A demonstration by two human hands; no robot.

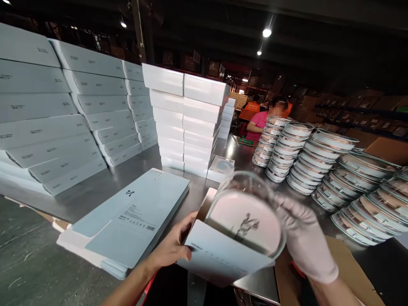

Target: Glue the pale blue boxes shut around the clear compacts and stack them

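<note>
1. Dim warehouse shelving is running along the back of the room, with a few ceiling lamps (pixel 267 32) glowing overhead.
2. Stretching across the foreground is a steel table (pixel 127 178), and it is carrying nearly everything in view.
3. Tall stacks of white boxes (pixel 188 123) are standing at the middle of the table, and more grey-white boxes (pixel 57 114) are piling up along the left side.
4. A pile of flat, unfolded cartons (pixel 127 221) is lying on the table just left of the hands, with a barcode label facing up.
5. Slanting rows of round lidded dishes (pixel 321 163) are leaning against each other on the right half of the table.
6. The person's bare left hand (pixel 174 246) is pinching the left edge of an open white box (pixel 219 257), thumb on the outside and fingers curled against the flap.
7. The gloved right hand (pixel 306 242) is gripping a round clear-lidded dish (pixel 247 216) by its right rim, fingers wrapped around the edge.
8. That dish is sitting tilted in the mouth of the open box, partly inside it, low in the centre of the view and close to the person's body.
9. A co-worker in a pink top (pixel 259 121) is standing at the far end of the table, behind the dish rows.
</note>
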